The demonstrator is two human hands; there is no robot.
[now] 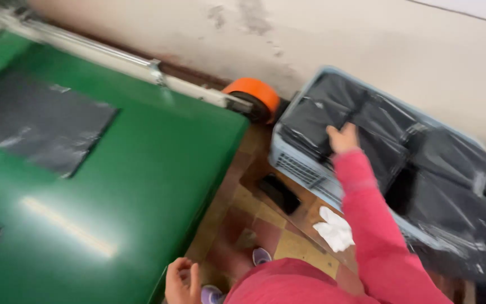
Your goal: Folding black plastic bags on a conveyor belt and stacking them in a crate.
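Observation:
My right hand [342,138], in a pink sleeve, reaches out over a pale blue plastic crate [302,164] and rests on the black plastic-wrapped packages [333,104] stacked in it; whether its fingers grip one is unclear. My left hand [181,280] hangs low by the edge of the green conveyor table [142,186], fingers loosely curled with nothing in them. A black flat package [40,121] lies on the green surface at the left.
An orange roller wheel [254,95] sits at the table's far corner by the stained wall. On the tiled floor lie a white crumpled cloth [334,229] and a dark flat object [278,193]. More black packages [457,197] fill the crate's right side.

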